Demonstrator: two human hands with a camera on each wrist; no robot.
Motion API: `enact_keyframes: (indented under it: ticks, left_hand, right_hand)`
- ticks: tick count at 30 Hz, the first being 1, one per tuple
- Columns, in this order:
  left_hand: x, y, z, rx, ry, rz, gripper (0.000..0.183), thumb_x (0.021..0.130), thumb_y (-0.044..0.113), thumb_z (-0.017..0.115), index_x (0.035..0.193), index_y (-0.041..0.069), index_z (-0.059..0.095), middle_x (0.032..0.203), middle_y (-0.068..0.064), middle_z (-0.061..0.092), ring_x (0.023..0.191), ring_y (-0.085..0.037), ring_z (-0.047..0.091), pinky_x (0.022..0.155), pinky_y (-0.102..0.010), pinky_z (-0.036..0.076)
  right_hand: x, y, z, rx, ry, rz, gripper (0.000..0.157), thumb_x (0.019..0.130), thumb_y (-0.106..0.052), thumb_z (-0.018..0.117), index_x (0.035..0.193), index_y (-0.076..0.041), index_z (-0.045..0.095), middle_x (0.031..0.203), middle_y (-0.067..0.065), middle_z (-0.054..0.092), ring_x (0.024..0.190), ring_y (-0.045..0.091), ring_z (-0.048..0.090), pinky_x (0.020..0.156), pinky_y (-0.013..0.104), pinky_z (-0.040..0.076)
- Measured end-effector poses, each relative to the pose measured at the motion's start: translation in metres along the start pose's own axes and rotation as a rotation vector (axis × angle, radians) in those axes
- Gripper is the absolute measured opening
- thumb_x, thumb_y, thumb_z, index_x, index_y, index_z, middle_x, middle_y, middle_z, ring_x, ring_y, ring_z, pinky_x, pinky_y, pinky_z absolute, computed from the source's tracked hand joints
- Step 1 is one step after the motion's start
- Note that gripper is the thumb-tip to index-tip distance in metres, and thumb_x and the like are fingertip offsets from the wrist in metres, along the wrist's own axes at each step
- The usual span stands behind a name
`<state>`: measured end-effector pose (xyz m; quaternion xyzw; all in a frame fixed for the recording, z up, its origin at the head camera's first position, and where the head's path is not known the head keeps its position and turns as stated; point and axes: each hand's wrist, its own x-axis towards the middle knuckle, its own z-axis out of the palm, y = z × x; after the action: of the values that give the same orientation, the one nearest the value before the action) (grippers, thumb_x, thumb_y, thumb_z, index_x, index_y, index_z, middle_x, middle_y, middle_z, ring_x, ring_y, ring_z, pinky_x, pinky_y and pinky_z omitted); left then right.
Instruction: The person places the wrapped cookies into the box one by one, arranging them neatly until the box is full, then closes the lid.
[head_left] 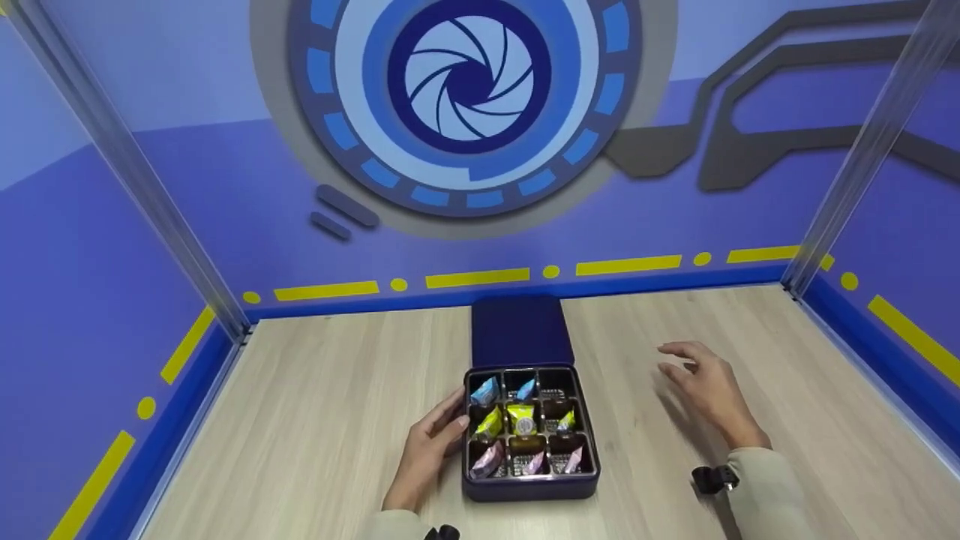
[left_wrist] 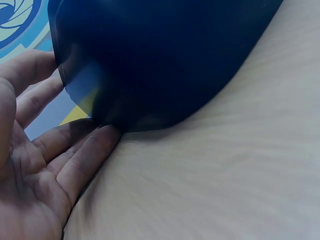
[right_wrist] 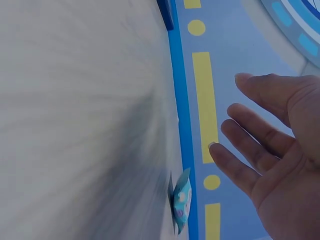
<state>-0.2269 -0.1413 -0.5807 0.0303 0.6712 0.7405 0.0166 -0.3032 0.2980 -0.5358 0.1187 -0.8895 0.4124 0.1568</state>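
A dark blue box [head_left: 531,489] stands with its hinged-looking lid [head_left: 521,330] laid back behind it. Its divided tray holds wrapped candies: blue ones [head_left: 484,391] in the far row's left and middle compartments, yellow ones [head_left: 523,419] across the middle row, pink ones [head_left: 488,458] in the near row. No candy shows in the far right compartment. My left hand [head_left: 431,450] touches the box's left side with extended fingers [left_wrist: 82,165]. To the box's right, my right hand [head_left: 712,390] hovers over the table, fingers loosely bent and holding nothing. Another blue candy [right_wrist: 182,202] lies on the table in the right wrist view.
Wood-look tabletop [head_left: 337,405] lies under everything. A blue-purple printed wall [head_left: 210,202] rises at the back, and side panels stand left and right. Metal posts [head_left: 135,172] mark the back corners. The head view does not show the loose candy.
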Motion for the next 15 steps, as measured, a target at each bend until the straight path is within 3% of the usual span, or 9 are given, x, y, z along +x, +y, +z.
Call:
enact_keyframes:
  ticks: [7, 15]
  left_hand:
    - [-0.001, -0.003, -0.001, -0.009, -0.001, -0.008, 0.055, 0.106, 0.021, 0.068, 0.158, 0.010, 0.052, 0.163, -0.016, 0.046, 0.143, -0.033, 0.051, 0.107, -0.039, 0.054]
    - [-0.001, -0.002, 0.000, -0.049, -0.006, -0.003, 0.057, 0.105, 0.021, 0.070, 0.158, 0.009, 0.052, 0.163, -0.017, 0.046, 0.142, -0.033, 0.052, 0.108, -0.039, 0.054]
  right_hand:
    - [-0.002, 0.009, -0.009, -0.059, 0.033, -0.001, 0.030, 0.098, 0.001, 0.074, 0.128, 0.003, 0.071, 0.135, 0.026, 0.065, 0.122, 0.048, 0.062, 0.100, 0.063, 0.052]
    - [-0.008, 0.022, -0.018, -0.081, 0.012, 0.043, 0.033, 0.099, 0.001, 0.072, 0.131, 0.006, 0.068, 0.139, 0.031, 0.060, 0.129, 0.052, 0.055, 0.108, 0.067, 0.044]
